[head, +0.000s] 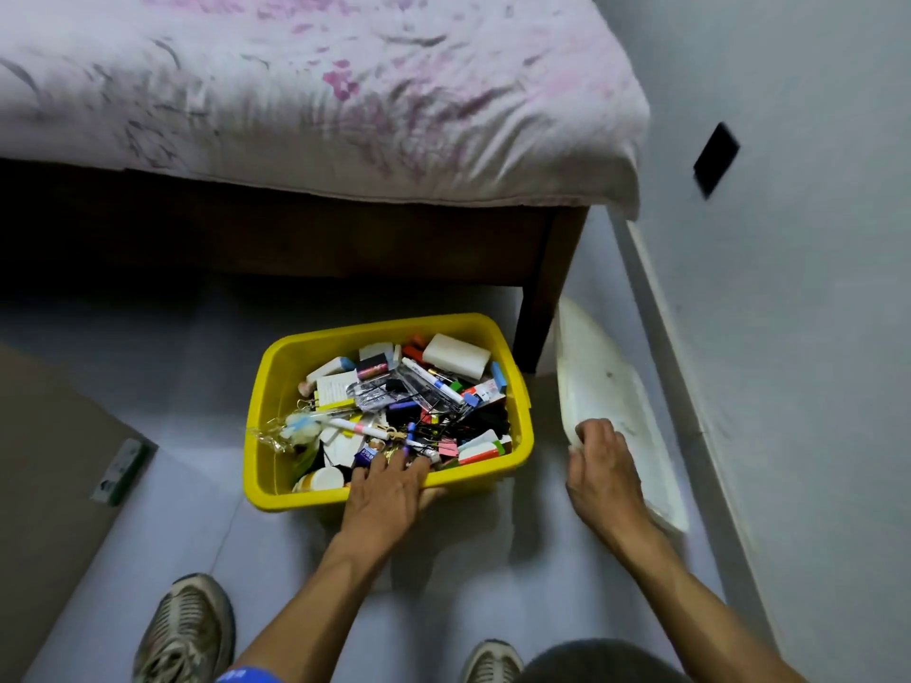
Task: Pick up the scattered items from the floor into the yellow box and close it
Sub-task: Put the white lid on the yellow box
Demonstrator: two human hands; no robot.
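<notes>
The yellow box [276,386] stands open on the floor in front of the bed, filled with several small stationery items such as pens, clips and erasers. My left hand [387,490] grips the box's near rim, fingers inside and thumb outside. To the right, a white lid [606,386] leans against the wall beside the bed leg. My right hand [599,465] grips the lid's lower left edge, fingers curled over it.
A bed with a pink-patterned sheet [320,91] overhangs the box; its dark wooden leg [542,298] stands just behind the box's right corner. A small green-and-white packet [121,470] lies on a brown board at the left. My shoes [190,628] are at the bottom.
</notes>
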